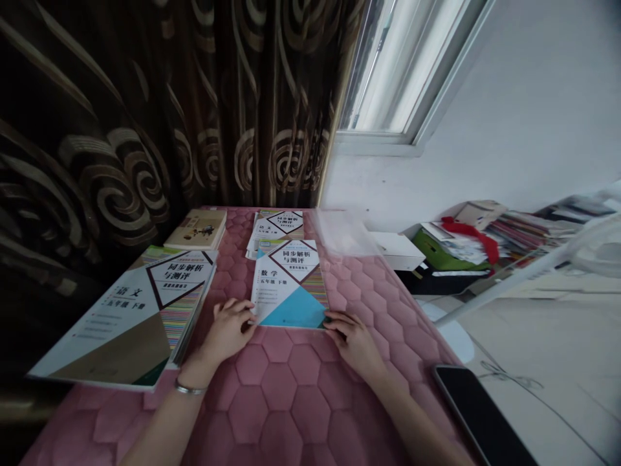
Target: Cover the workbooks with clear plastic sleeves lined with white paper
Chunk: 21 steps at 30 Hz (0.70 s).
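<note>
Head view: my left hand and my right hand rest at the bottom corners of a thin math workbook. My fingertips lie on its lower edge; neither hand is clenched, and I see no firm pinch. The workbook lies flat on a quilted pink table cover, between my hands, with its top end overlapping another workbook. It should feel light and floppy, with a soft paper cover that would bend if held by one corner. Its smooth cover may slide easily over the book beneath. The surest hold looks like both hands at the lower corners, thumbs on top and fingers underneath, keeping it level.

To my left, a larger Chinese-language workbook lies at an angle near my left wrist, with a small book beyond it. A silver bracelet circles that wrist. A clear plastic sleeve lies at the far right of the cover, and a black phone sits off to my right.
</note>
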### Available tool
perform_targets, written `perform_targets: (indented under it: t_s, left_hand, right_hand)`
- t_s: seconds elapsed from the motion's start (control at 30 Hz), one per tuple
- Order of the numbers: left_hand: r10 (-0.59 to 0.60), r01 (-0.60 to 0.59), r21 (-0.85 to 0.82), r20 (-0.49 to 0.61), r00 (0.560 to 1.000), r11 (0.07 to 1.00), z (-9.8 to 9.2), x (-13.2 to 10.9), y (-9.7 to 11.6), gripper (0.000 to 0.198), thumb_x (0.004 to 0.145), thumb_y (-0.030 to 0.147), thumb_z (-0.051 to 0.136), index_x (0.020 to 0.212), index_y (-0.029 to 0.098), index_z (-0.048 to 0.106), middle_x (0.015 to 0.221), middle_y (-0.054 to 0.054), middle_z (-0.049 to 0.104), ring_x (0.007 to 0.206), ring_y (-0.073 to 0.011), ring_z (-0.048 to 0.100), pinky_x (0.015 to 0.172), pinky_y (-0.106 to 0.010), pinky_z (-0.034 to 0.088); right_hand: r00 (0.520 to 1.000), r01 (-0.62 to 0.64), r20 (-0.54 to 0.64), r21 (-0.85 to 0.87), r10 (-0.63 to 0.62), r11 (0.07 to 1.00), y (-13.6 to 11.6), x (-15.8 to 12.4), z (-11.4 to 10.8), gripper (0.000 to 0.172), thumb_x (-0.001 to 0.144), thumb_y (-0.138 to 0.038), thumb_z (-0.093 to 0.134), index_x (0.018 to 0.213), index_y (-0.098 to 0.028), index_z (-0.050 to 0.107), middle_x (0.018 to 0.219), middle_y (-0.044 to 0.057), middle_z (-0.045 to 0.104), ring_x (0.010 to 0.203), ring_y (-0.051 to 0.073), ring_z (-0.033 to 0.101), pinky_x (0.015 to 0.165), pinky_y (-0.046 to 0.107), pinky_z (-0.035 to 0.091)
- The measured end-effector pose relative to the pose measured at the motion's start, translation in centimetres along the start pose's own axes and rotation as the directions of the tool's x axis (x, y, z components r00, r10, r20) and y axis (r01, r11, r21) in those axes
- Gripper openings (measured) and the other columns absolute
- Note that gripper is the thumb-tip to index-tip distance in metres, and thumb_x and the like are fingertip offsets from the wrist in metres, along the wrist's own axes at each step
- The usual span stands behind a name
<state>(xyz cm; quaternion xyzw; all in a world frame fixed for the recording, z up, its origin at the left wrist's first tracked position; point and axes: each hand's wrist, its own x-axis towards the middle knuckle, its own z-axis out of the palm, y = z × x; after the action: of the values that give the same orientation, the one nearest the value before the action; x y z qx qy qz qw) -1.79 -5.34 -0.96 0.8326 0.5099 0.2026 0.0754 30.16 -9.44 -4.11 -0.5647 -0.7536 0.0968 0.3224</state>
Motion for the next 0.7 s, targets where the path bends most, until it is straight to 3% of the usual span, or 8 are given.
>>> perform_targets:
  t_s: [0.17, 0.33, 0.53, 0.7]
  left_hand:
    - [0.088, -0.088, 0.001, 0.069, 0.994, 0.996, 1.2, 0.5, 3.1, 0.024, 0.081, 0.026, 0.065, 0.104, 0.031, 0.07, 0.122, -0.002, 0.065, 0.115, -0.0278, 0.05, 0.093, -0.047, 0.037]
    - [0.142, -0.144, 0.034, 0.071, 0.987, 0.989, 2.4, 0.7, 5.2, 0.021, 0.086, 0.019, 0.058, 0.102, 0.026, 0.07, 0.114, -0.005, 0.067, 0.109, -0.0255, 0.052, 0.094, -0.046, 0.037]
    - [0.079, -0.077, -0.027, 0.064, 0.995, 0.997, 2.4, 0.7, 4.2, 0.02, 0.085, 0.014, 0.057, 0.09, 0.026, 0.072, 0.113, -0.003, 0.07, 0.107, -0.0237, 0.055, 0.089, -0.043, 0.039]
    - [0.017, -0.013, -0.08, 0.042, 0.999, 0.997, 1.8, 0.6, 2.1, 0.015, 0.086, 0.022, 0.06, 0.087, 0.028, 0.074, 0.111, -0.001, 0.072, 0.103, -0.0223, 0.056, 0.088, -0.041, 0.037]
  right_hand:
    - [0.998, 0.022, 0.056, -0.083, -0.017, 0.996, -2.7, 0.6, 0.5, 0.022, 0.084, -0.017, 0.055, 0.098, -0.022, 0.072, 0.12, 0.007, 0.067, 0.116, 0.023, 0.055, 0.098, 0.043, 0.043]
    - [0.987, 0.063, 0.157, -0.166, -0.036, 0.984, -7.2, 2.4, 2.5, 0.016, 0.085, -0.033, 0.064, 0.097, -0.024, 0.069, 0.121, 0.006, 0.065, 0.116, 0.025, 0.053, 0.092, 0.042, 0.041]
    - [0.99, 0.015, 0.14, -0.215, 0.016, 0.977, -8.1, 3.1, 4.6, 0.013, 0.086, -0.035, 0.065, 0.091, -0.023, 0.067, 0.116, 0.005, 0.066, 0.105, 0.024, 0.056, 0.083, 0.039, 0.041]
    - [0.995, -0.001, 0.098, -0.194, 0.021, 0.981, -5.9, 2.5, 3.7, 0.012, 0.09, -0.03, 0.059, 0.094, -0.024, 0.068, 0.117, 0.005, 0.067, 0.106, 0.023, 0.056, 0.084, 0.039, 0.04]
